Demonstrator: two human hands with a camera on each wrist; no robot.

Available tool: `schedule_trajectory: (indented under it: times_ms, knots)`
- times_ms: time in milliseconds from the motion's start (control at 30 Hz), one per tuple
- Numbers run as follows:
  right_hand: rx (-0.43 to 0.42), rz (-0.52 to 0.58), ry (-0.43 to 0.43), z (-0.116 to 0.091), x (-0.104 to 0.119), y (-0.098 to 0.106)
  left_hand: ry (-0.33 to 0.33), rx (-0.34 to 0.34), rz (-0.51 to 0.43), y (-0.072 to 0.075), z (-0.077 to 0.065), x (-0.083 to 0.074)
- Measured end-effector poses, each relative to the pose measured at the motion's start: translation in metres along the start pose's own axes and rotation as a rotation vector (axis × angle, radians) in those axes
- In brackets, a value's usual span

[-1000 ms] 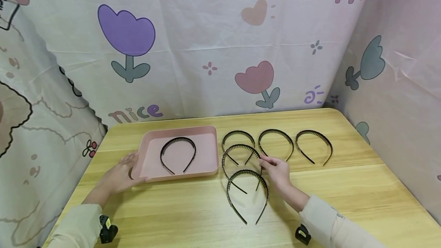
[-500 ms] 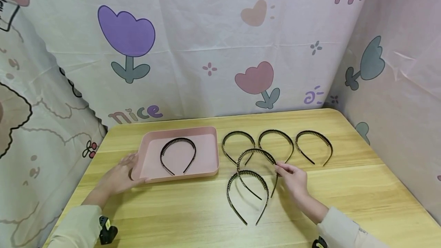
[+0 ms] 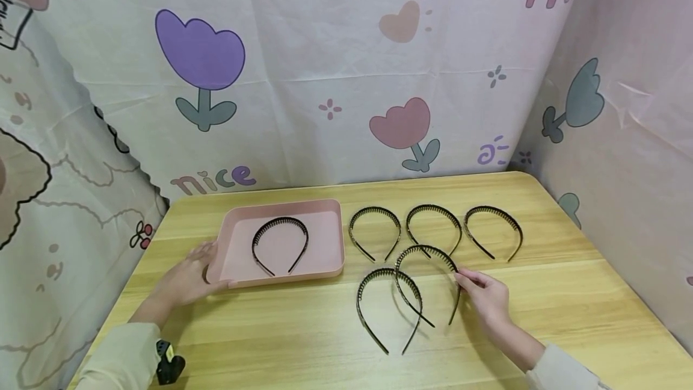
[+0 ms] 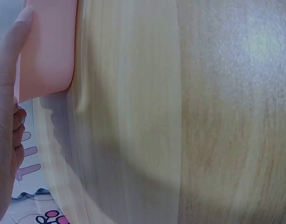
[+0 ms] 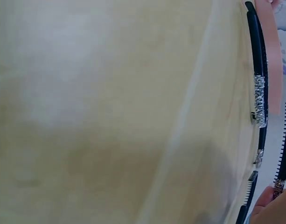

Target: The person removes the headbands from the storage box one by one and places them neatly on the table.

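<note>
My left hand (image 3: 186, 275) grips the left front corner of a shallow pink tray (image 3: 327, 242), thumb along its front wall. Inside the tray lies one black toothed headband (image 3: 279, 219). With thumb and fingers my right hand (image 3: 489, 300) pinches the right side of another black headband (image 3: 400, 260), held over the table to the tray's right. In the right wrist view, glittery trim shows beside the fingertips. The held band partly overlaps, in view, a headband (image 3: 363, 284) lying at the front.
Along the back of the wooden table (image 3: 260, 336) lie a left headband (image 3: 373, 209), a middle headband (image 3: 431, 206) and a right headband (image 3: 495, 209). A patterned cloth (image 3: 303, 131) hangs behind the table and at both sides.
My right hand has moved right and toward the front with the pinched headband, away from the tray. The left hand and tray have stayed in place.
</note>
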State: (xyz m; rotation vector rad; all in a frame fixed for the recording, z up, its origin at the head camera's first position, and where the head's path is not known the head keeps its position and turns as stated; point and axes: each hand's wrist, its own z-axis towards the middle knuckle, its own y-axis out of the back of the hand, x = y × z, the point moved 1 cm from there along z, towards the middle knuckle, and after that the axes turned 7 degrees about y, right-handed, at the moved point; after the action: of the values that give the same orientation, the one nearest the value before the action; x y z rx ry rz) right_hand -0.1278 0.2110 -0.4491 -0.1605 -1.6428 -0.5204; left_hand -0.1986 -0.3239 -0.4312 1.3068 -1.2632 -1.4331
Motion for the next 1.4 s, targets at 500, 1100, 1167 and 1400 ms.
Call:
schedule_trajectory:
  times_ms: [500,1100,1167,1400]
  knots:
    - [-0.07,0.042,-0.073,-0.003,-0.017,0.034,0.002,-0.002,-0.001,0.002,-0.001,-0.003]
    - [-0.115,-0.033,-0.096,-0.008,-0.033,0.054,0.015,0.009,0.001,0.0,-0.003,-0.003]
    - [-0.116,-0.052,-0.099,-0.008,-0.034,0.055,0.014,0.009,-0.001,0.0,-0.004,-0.002]
    - [-0.065,-0.104,-0.12,-0.006,-0.033,0.057,0.014,0.011,0.006,-0.001,-0.002,0.0]
